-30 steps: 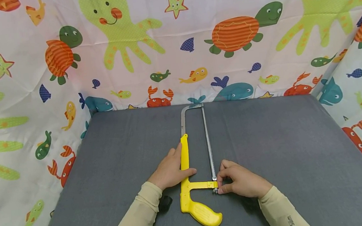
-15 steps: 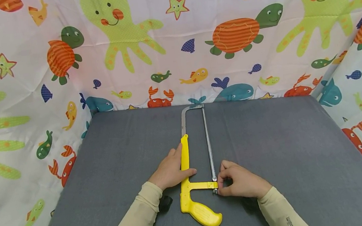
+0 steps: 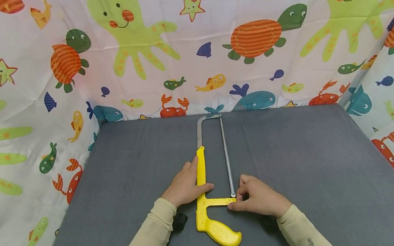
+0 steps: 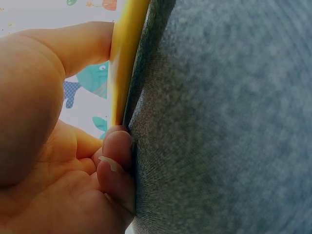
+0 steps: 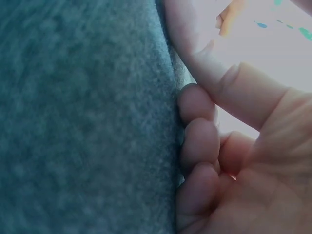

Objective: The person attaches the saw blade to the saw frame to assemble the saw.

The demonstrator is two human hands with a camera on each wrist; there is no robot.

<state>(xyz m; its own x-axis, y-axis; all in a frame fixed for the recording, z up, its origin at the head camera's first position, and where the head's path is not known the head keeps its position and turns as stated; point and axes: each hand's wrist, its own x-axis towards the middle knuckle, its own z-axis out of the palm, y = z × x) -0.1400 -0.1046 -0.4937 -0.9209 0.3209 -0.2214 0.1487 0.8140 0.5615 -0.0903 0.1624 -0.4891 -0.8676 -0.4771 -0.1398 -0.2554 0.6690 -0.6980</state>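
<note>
A hacksaw [image 3: 224, 234] with a yellow grip and a silver front frame lies flat, its handle toward me and its blade [image 3: 227, 156] on the right side. My left hand [image 3: 185, 184] holds the yellow part of the frame, the thumb laid across it. The left wrist view shows that yellow bar [image 4: 126, 53] between thumb and fingers. At the blade's near end, my right hand [image 3: 260, 198] pinches the wing nut with thumb and index finger; they now cover it. In the right wrist view the remaining fingers [image 5: 200, 141] are curled against the cloth, and the saw is hidden.
A dark grey cloth [image 3: 305, 155] covers the table. Sea-animal printed curtains [image 3: 194, 31] stand behind it and on both sides. A small black object [image 3: 180, 221], partly hidden, sits by the left forearm.
My right thumb has shifted left over the wing nut, which showed earlier, and the right wrist has moved slightly left. The left hand and the hacksaw stay where they were.
</note>
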